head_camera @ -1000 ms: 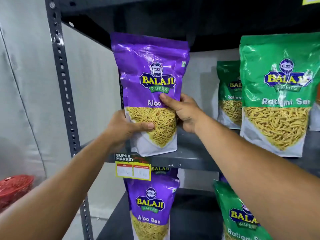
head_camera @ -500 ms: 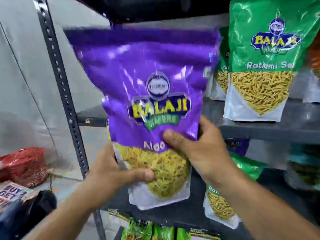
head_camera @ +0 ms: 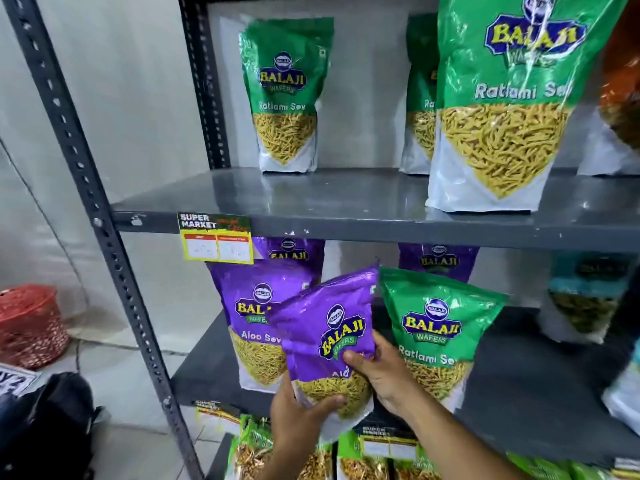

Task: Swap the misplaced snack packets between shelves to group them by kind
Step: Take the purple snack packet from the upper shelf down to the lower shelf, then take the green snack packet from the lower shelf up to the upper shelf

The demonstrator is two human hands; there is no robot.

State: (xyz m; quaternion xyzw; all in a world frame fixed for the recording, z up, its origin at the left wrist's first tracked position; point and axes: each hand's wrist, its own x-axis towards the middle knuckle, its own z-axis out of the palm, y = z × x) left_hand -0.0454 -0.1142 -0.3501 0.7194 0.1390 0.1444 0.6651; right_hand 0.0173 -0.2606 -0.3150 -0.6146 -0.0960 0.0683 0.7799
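Held purple packet (head_camera: 325,327), green packet (head_camera: 440,327) just beside

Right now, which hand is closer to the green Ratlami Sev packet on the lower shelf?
Right. The right hand grips the purple packet right beside the green Ratlami Sev packet; the left hand holds its bottom corner, farther left.

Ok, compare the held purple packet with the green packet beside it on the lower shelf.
The purple packet reads Aloo Sev; the green packet reads Ratlami Sev. The purple packet is tilted, gripped by the left hand and right hand; the green packet stands upright on the lower shelf, unheld. Both carry the Balaji Wafers logo.
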